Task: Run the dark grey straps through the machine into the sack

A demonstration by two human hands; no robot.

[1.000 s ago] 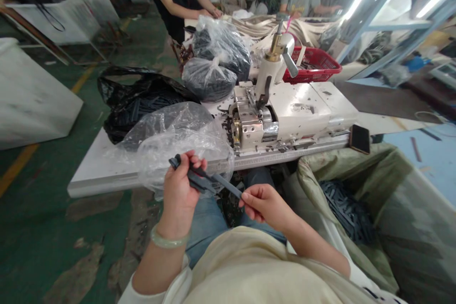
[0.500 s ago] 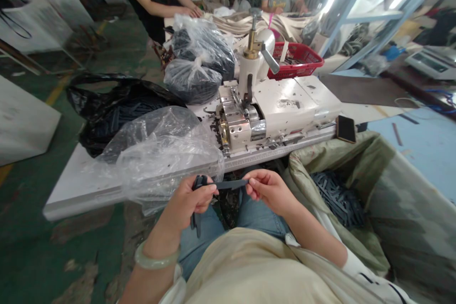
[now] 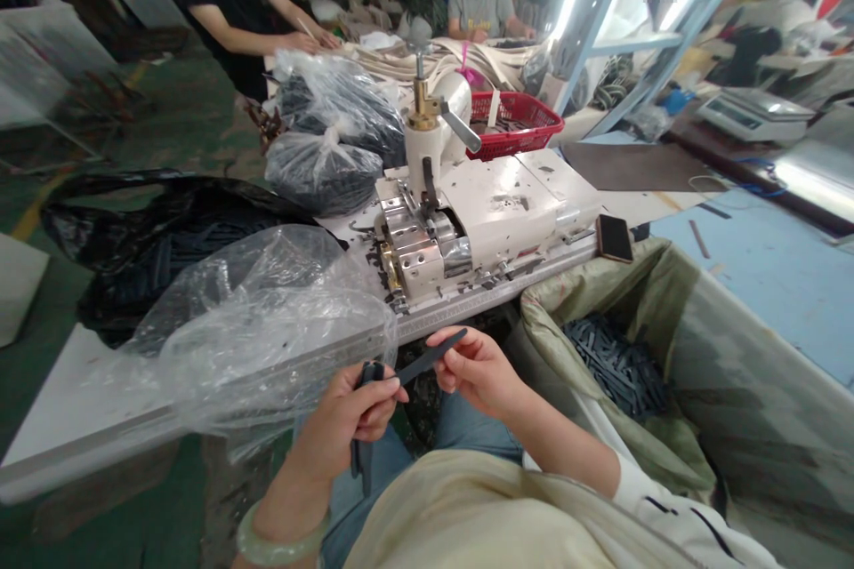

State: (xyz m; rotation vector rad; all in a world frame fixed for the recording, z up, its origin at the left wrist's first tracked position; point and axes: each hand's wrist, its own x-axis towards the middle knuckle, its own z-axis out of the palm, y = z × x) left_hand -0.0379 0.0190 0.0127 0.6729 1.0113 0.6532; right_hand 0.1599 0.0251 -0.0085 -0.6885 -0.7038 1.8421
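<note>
A small bundle of dark strips (image 3: 361, 462) is clasped in my left hand (image 3: 340, 418), its ends hanging below the fist. From between that hand's thumb and fingers, one dark blue-grey strip (image 3: 420, 363) slants up to the right. My right hand (image 3: 484, 373) is closed on this strip near its far end, with the tip poking out past the fingers. Both hands are above my lap, in front of the table edge. Just beyond them stands a white skiving machine (image 3: 534, 209) with a metal feed head, dark scraps scattered around it.
Clear plastic (image 3: 267, 347) drapes over the table front at left, beside a black bag (image 3: 100, 284) of dark strips. A lined bin (image 3: 673, 284) holding strips (image 3: 617, 364) stands at right. A phone (image 3: 614, 237) lies at the table edge. Two people work behind.
The strip between my hands has gone from nearly level to slanting upward, and its tip now shows beyond my right fingers. The whole view has turned a little to the right.
</note>
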